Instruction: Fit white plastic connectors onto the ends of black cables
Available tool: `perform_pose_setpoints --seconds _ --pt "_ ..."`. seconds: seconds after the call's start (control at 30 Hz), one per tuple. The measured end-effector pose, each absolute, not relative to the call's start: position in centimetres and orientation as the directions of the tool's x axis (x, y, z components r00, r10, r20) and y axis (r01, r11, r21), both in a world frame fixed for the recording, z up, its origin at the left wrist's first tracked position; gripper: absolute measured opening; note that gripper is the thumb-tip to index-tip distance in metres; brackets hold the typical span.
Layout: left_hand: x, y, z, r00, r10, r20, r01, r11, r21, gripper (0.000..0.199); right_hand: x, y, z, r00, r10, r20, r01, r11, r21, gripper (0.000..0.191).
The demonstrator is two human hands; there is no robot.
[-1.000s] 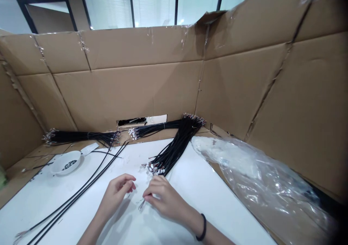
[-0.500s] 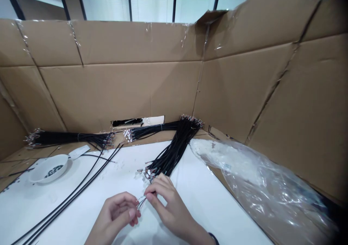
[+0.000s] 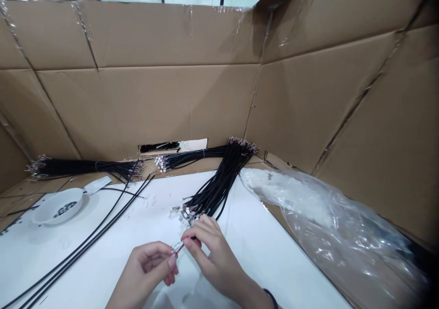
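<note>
Right hand: thumb and index finger are pinching a cable end, just in front of the large black bundle, our landmark.
Left hand: thumb and forefinger are pressing together on the thin wires, other fingers curling; nearer the wearer than the landmark.
Thin wires: are reaching across the gap between both hands, red and pale strands showing.
Handling: wires are looking light, soft and easily bent, tips probably fragile; the cable's dark jacket is likely offering the firmer hold, close behind the strands.
White connectors: are clustering at the landmark's near end, beside the right fingers.
Loose long cables: are running diagonally left of the landmark.
Tied bundle: is lying behind and left, meeting the landmark's far part.
Bowl: is sitting far left of the landmark, holding small dark pieces.
Clear plastic: is spreading right of the landmark.
Hidden: fingers are covering most of the held cable; its far course is not showing.
Hard to see: strand tips are blurring; perhaps a few are separating, count uncertain.
Cut off: both forearms are leaving the lower edge.
</note>
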State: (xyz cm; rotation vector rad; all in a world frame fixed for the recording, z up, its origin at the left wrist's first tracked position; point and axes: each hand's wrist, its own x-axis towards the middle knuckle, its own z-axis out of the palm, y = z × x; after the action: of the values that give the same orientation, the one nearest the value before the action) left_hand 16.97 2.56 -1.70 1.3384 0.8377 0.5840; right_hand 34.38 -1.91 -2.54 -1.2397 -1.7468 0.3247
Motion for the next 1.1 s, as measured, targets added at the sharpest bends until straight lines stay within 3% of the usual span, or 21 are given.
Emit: perform_pose_setpoints --seconds 0.17,0.3,0.47,0.6,0.7,0.87,1.1 --pt "16.8 2.7 -2.4 0.594 0.791 -0.146 0.068 0.131 0.989 0.036 34.3 -2.0 -2.5 -0.033 0.869 0.494 0.599 0.413 -0.686 0.017" --pt "16.8 2.6 -3.3 0.489 0.870 -0.063 0.032 0.054 0.998 0.029 34.3 -2.0 -2.5 -0.016 0.874 0.485 0.601 0.396 -0.694 0.019" --pt "17.1 2.1 -2.1 0.324 0.943 0.078 0.179 -0.142 0.974 0.026 34.2 -2.0 -2.8 0.005 0.875 0.484 0.617 0.379 -0.690 0.021" --pt "17.3 1.9 -1.4 0.313 0.939 0.144 0.260 -0.231 0.938 0.025 34.2 -1.9 -2.8 0.001 0.872 0.490 0.626 0.382 -0.680 0.019" --pt "17.5 1.9 -1.3 0.316 0.946 0.071 0.266 -0.160 0.951 0.031 34.1 -2.0 -2.8 -0.004 0.871 0.491 0.626 0.385 -0.678 0.019" --pt "17.5 2.1 -1.3 0.336 0.928 -0.164 0.158 0.117 0.981 0.038 34.1 -2.1 -2.9 -0.008 0.868 0.497 0.633 0.390 -0.669 0.019" --pt "17.2 2.6 -2.0 0.455 0.864 -0.217 0.099 0.193 0.976 0.036 34.1 -2.0 -2.9 -0.015 0.857 0.515 0.613 0.415 -0.672 0.010"
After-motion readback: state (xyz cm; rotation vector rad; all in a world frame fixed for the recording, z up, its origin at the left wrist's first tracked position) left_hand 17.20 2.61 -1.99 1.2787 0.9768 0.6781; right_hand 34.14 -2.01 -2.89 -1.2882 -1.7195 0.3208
